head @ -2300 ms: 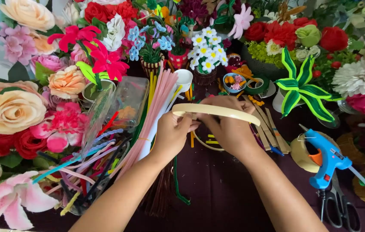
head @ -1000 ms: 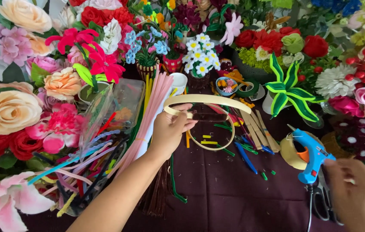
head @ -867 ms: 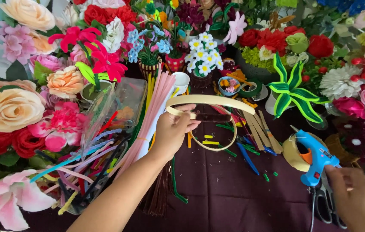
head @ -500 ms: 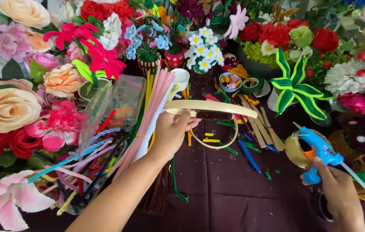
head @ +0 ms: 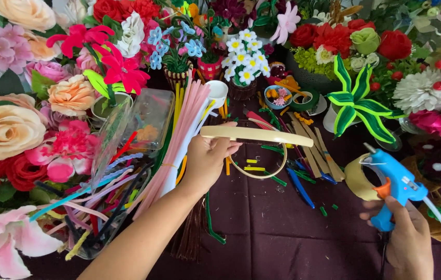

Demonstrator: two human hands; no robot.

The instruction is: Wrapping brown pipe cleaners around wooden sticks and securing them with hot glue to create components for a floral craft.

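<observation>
hoop: a thin cream wooden ring was held tilted above the dark purple cloth, near the centre.
handling: it looked light and stiff, perhaps brittle if squeezed; best taken by the rim.
left hand: the left hand pinched the hoop's near-left rim, fingers closed on it.
right hand: the right hand was wrapped around the grip of a blue glue gun, nozzle toward the hoop.
nearby: a tape roll just beside the gun; pipe cleaners to the left.
</observation>
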